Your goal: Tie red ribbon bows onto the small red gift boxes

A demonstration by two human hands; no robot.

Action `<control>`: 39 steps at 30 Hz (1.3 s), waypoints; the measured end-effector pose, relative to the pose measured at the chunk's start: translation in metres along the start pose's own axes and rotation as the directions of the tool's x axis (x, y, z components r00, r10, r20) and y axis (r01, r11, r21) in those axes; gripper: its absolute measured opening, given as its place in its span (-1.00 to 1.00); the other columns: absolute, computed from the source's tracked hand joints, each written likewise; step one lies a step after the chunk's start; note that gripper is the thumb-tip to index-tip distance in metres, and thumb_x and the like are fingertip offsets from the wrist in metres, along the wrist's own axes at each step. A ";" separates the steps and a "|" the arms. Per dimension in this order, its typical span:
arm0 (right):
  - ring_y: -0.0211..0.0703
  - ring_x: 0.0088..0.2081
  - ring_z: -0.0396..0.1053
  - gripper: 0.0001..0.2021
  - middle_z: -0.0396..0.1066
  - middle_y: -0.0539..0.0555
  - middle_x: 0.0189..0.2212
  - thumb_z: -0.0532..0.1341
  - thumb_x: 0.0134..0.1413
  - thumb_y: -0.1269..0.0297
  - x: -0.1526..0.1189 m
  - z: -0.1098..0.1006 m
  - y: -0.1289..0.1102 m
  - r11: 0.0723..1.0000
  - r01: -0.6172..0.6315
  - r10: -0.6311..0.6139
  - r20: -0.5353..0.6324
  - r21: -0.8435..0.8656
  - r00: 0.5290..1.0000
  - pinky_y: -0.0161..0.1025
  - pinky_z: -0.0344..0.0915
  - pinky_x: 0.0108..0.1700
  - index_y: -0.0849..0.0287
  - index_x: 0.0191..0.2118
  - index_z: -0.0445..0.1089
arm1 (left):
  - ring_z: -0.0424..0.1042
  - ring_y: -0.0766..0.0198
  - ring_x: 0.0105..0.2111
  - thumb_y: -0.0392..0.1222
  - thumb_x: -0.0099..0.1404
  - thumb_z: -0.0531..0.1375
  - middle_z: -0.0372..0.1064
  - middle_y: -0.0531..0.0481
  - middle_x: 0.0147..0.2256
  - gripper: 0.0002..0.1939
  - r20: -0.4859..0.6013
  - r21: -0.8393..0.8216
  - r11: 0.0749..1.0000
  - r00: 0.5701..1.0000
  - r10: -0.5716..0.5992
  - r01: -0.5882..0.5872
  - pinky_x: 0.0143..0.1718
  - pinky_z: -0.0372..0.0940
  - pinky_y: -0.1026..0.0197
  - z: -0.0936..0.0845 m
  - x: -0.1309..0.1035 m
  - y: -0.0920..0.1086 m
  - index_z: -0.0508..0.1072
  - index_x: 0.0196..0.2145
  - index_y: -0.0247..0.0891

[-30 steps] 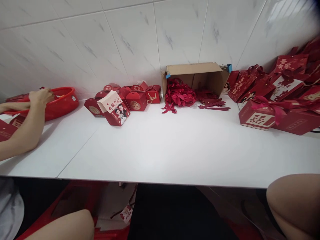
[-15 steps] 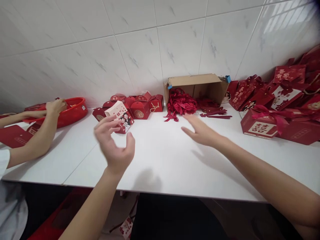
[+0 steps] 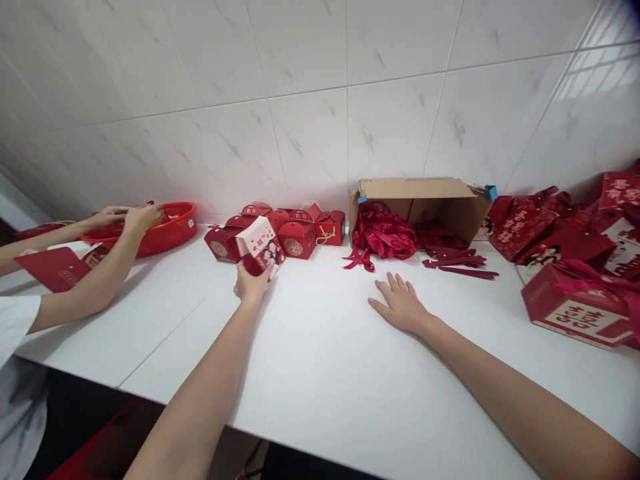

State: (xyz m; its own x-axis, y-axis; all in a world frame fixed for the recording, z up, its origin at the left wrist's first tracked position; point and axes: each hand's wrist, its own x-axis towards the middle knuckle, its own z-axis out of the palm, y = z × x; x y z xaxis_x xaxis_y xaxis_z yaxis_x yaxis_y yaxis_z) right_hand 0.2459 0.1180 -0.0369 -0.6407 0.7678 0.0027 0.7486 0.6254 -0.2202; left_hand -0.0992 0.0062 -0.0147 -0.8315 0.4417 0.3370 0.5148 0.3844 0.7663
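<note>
My left hand (image 3: 251, 285) reaches to the red and white gift box (image 3: 261, 245) with a cartoon couple on it and grips its near lower edge. The box stands tilted in front of a cluster of small red boxes (image 3: 295, 235). My right hand (image 3: 400, 303) lies flat on the white table (image 3: 320, 360), fingers spread, holding nothing. It rests just short of a pile of red ribbons (image 3: 383, 235) that spills out of a cardboard box (image 3: 423, 203) lying on its side.
At the left a co-worker's hands (image 3: 127, 217) are at a red plastic basin (image 3: 165, 230), with flat red cards (image 3: 55, 267) beside them. Red gift bags and a ribboned box (image 3: 575, 310) crowd the right side. A tiled wall backs the table.
My hands rose into view, then moved forward: the left one reached the cartoon-couple box and took hold of it, the right one settled flat on the table. The view tilted up.
</note>
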 end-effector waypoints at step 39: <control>0.09 -0.07 0.32 -0.59 0.38 0.36 -0.10 0.06 0.17 0.31 0.048 -0.021 0.122 0.887 -0.239 0.417 -0.465 0.395 0.781 -0.07 0.21 -0.06 0.36 0.11 0.18 | 0.34 0.01 0.06 0.02 0.03 0.30 0.33 -0.19 0.05 -0.19 0.525 -0.328 0.917 0.764 0.375 -0.225 0.07 0.28 -0.02 0.004 -0.055 0.033 0.06 0.16 -0.18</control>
State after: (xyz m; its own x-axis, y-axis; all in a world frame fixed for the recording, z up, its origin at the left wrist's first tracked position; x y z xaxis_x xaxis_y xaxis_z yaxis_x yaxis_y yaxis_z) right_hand 0.3098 0.2337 -0.0427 -0.1082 0.9252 0.3638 0.7493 0.3164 -0.5817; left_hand -0.0357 -0.0022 -0.0101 -0.3320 0.9075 0.2575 0.5908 -0.0127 0.8067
